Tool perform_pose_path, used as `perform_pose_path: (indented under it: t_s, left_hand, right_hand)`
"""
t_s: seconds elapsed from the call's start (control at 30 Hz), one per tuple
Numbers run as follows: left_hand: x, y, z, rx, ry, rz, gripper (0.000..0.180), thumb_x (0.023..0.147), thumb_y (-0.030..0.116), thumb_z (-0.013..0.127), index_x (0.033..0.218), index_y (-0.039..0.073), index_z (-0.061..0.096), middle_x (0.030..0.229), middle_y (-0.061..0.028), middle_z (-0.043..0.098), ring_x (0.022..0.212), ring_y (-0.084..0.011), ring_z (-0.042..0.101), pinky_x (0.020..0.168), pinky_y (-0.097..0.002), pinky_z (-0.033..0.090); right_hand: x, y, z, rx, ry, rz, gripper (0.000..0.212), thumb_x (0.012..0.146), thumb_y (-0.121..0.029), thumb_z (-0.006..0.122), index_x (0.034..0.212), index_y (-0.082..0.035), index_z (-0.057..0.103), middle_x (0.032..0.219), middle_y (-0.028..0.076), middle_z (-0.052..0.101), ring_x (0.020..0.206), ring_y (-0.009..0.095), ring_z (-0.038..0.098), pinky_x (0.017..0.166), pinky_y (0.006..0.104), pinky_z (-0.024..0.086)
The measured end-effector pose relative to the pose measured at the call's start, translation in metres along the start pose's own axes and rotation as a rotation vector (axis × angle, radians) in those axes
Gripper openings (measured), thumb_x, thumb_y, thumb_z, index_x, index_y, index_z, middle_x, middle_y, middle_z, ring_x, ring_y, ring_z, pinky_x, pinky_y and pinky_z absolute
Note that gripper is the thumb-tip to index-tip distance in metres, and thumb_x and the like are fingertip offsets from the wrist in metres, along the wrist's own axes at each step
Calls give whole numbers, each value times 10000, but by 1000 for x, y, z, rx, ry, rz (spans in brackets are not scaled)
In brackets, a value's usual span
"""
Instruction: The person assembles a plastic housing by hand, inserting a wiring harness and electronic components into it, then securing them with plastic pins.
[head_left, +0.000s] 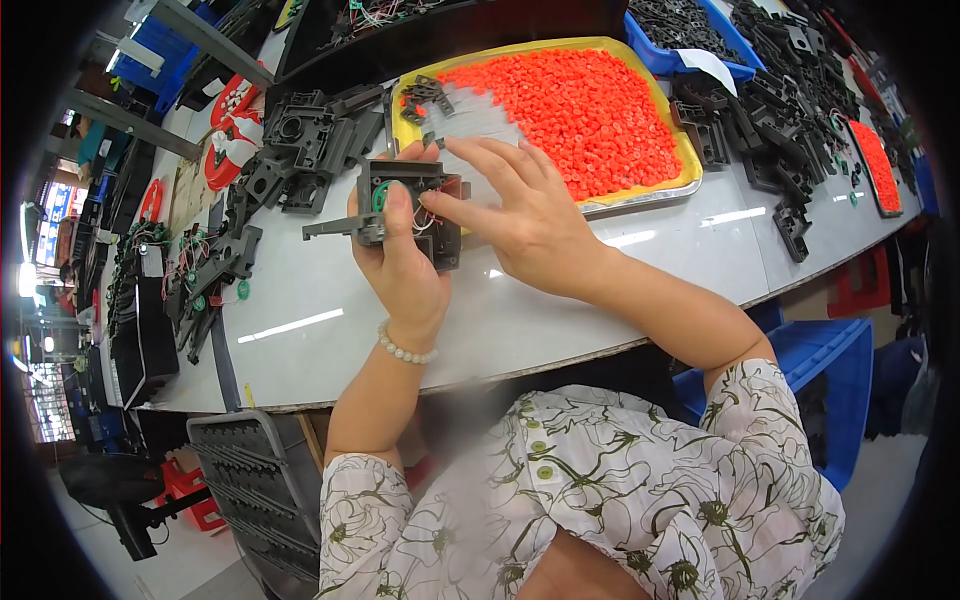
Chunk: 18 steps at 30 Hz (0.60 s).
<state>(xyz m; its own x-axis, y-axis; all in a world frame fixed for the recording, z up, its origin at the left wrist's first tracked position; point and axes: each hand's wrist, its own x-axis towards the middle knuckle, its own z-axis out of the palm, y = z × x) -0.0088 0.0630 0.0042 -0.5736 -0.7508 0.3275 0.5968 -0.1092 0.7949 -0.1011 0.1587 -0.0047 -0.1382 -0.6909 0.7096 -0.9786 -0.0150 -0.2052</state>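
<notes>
My left hand is wrapped round a dark grey plastic housing, raised above the white table. Its thumb lies across the open face of the housing, beside a green round part set inside. Thin red and white wires show within the housing. From above right, my right hand reaches in, its index fingertip touching the inside by the wires and its other fingers stretched out. Whether that fingertip pins a wire or a small part cannot be made out. A grey arm-shaped piece juts out from the housing's left side.
Beyond my hands lies a yellow-lined metal tray of small orange-red parts. Dark grey housings are heaped to the left, more to the right. A blue bin stands at the back, a blue stool below the table's right edge.
</notes>
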Motion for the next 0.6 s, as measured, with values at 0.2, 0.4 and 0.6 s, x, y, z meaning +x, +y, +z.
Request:
perform_pose_path:
  t_s: [0.2,0.4,0.6]
  left_hand:
    - [0,-10,-4,67,-93,-49,314,914,150,489,1166,-18,404,1146,-168,541,1009,-195,553,781,-313,515]
    - [3,-5,-5,-34,-63,-138,297,917,140,474,1173,4,415,1150,-168,546,1035,-217,551,808,-316,505]
    - [-1,-9,-1,15,-98,-119,304,902,127,499,1156,-22,428,1142,-163,553,1057,-238,548,886,-352,466]
  right_hand:
    - [2,4,4,-21,-47,55,329,673,-29,578,984,-135,583,1271,149,429,1157,315,416,873,506,343]
    - [1,11,2,333,73,57,359,661,23,561,992,-116,574,1248,167,434,1125,339,428,876,453,359]
    - [-3,12,-1,57,-31,47,342,665,-30,582,1000,-97,577,1248,190,439,1142,360,427,907,455,356]
